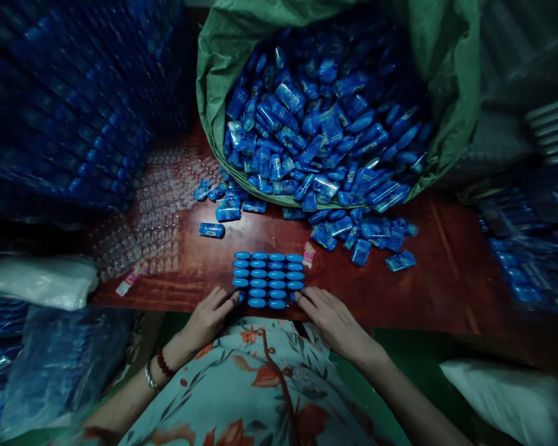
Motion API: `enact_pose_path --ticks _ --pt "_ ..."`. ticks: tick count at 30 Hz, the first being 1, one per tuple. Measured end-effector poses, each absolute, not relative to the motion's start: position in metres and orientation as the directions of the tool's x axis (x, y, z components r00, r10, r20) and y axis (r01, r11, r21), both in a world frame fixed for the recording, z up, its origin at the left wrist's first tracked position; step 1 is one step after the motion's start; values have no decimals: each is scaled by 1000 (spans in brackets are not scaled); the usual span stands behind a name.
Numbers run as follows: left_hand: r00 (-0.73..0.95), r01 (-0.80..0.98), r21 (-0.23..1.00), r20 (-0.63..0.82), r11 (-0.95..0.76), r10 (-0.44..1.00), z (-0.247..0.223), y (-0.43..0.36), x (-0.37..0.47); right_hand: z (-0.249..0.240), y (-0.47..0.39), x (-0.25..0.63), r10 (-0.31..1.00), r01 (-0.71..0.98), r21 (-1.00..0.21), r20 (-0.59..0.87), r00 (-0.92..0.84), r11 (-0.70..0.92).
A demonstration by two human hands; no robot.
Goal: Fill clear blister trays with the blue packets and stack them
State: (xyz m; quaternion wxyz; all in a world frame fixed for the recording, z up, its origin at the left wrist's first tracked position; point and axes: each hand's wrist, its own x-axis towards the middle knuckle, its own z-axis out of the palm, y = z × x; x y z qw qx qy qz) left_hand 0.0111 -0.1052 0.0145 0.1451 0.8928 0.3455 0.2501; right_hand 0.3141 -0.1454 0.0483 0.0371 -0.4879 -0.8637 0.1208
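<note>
On the wooden table edge just in front of me, small blue shrink-wrapped packs [268,274] stand on end in a tight block of several rows and columns, their rounded oval ends facing up. My left hand [215,308] is at the block's near left corner, its fingers closed around a blue pack [239,297] there. At the near right corner, the fingers of my right hand [324,314] are closed on another blue pack [294,297]. Both held packs are partly hidden by my fingers.
Behind the block, a big green sack [208,80] lies open, full of loose blue packs [325,124]; some have spilled onto the table [439,266]. Clear plastic blister trays [155,217] lie at left. Stacks of filled trays [65,124] rise far left, more [516,266] at right.
</note>
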Motion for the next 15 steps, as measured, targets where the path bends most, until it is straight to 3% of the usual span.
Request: enact_pose_path --ticks 5,9,12,15 --pt "634 576 336 392 -745 667 11 -94 18 57 -138 293 860 852 -136 -4 -511 505" --pt "542 687 246 454 -684 707 -1 -82 21 53 -126 286 917 912 -96 19 -398 398" --pt "522 655 279 506 -703 687 -4 -67 26 43 -121 287 944 933 -161 119 -307 323" --pt "552 527 392 517 -754 654 2 -39 31 37 -118 290 955 899 -335 195 -226 281"
